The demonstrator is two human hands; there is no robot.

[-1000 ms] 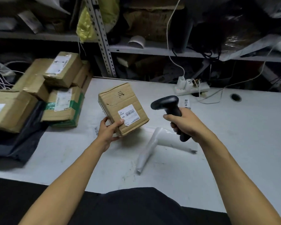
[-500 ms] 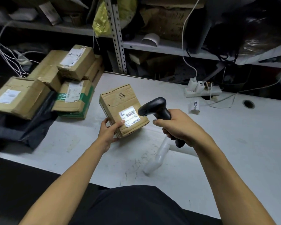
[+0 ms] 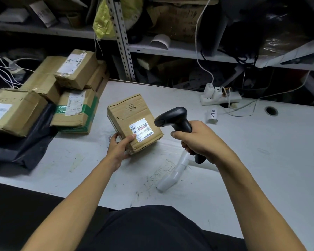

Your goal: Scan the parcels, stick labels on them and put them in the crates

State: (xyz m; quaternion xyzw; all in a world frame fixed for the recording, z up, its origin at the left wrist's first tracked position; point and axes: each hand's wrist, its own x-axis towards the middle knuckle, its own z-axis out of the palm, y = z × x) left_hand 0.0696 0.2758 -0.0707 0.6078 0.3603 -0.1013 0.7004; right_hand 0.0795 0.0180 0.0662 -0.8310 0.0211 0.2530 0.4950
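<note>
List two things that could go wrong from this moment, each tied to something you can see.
1. The left hand grips the parcel by one lower corner only, tilted above the table; it could slip or twist out.
2. The scanner in the right hand aims at a creased box; the barcode label sits at a slant, so the read might fail.

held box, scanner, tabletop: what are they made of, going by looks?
Brown box in the left hand: corrugated cardboard, matte; creased, torn edges, with a glossy white paper label.
Black handheld scanner: likely moulded plastic, smooth with a soft sheen.
Pale grey tabletop: hard and smooth, perhaps laminate or painted board; scuffs and dark marks show, the core doesn't.
</note>
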